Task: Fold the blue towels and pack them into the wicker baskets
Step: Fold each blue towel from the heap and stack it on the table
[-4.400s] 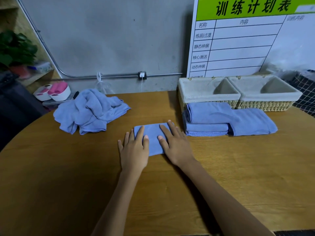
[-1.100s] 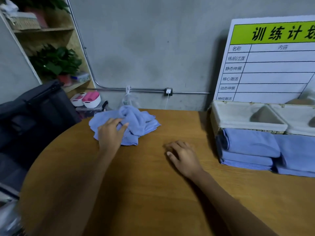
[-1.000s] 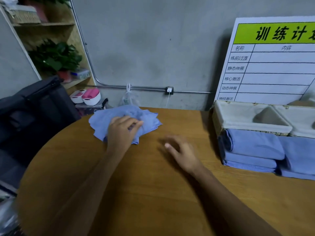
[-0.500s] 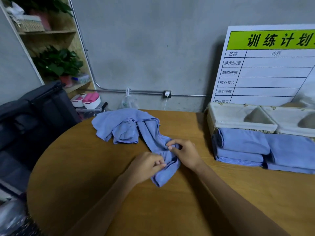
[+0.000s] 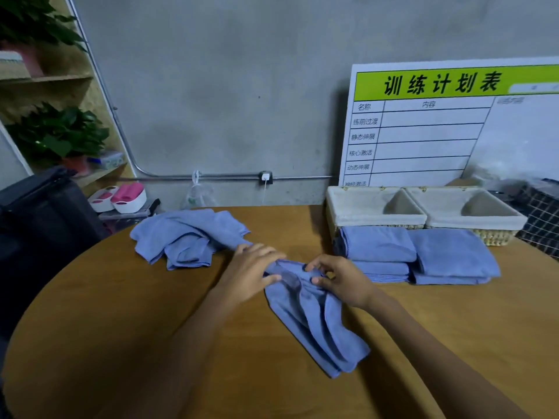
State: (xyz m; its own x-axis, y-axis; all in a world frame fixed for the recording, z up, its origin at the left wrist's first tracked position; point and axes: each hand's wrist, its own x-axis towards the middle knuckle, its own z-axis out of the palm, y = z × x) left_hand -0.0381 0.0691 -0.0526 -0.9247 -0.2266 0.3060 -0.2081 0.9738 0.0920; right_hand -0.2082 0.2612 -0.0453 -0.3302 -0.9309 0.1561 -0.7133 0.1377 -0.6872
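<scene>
My crumpled blue towel (image 5: 314, 319) lies bunched on the wooden table (image 5: 121, 343) toward me. I should find two corners and spread it flat before folding. My left hand (image 5: 251, 272) and right hand (image 5: 340, 279) each pinch its far edge. Beyond lie the unfolded pile (image 5: 184, 237), folded stacks (image 5: 417, 255) and two wicker baskets (image 5: 423, 217).

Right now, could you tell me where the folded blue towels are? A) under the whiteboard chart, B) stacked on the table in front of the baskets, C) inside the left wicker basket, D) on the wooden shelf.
B: the folded towels sit in stacks on the table directly in front of the wicker baskets, whose visible liners show no towels.
</scene>
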